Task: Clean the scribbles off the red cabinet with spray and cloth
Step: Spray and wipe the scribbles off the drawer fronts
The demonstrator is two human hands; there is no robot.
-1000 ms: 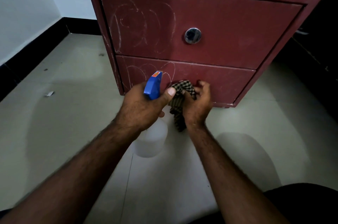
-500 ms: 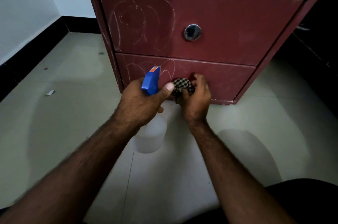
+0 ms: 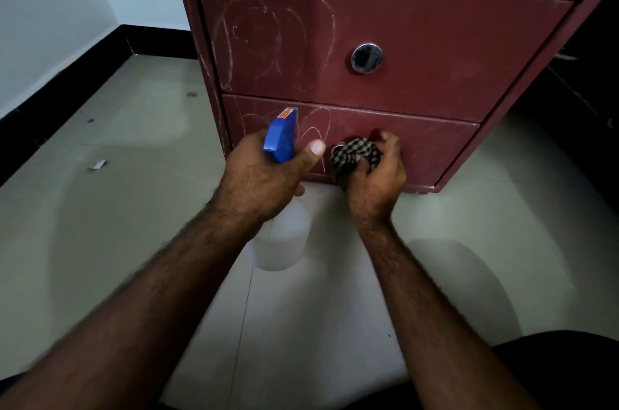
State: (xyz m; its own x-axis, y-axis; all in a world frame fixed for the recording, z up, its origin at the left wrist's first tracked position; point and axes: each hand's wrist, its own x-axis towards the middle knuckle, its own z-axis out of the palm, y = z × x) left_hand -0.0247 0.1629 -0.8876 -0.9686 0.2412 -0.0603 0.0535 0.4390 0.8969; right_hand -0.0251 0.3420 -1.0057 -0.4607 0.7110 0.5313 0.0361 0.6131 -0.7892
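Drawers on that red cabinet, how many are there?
2. The upper drawer has the round knob; the lower drawer sits right below it. Any higher up would be out of view.

A: Light?
B: Dim, flat. Brightest on the wall [image 3: 50,24] left of the cabinet [image 3: 435,41]; right of it nearly black.
A: Shadows, glare?
B: Soft-edged shadows on the floor [image 3: 134,208] in front of the cabinet. One glint on its knob [image 3: 366,57].
A: Sharpness?
B: Cabinet front ok; forearms [image 3: 134,326] nearest the cam soft. Wide-angle lens bends the cabinet sides, esp. twd pic edges.
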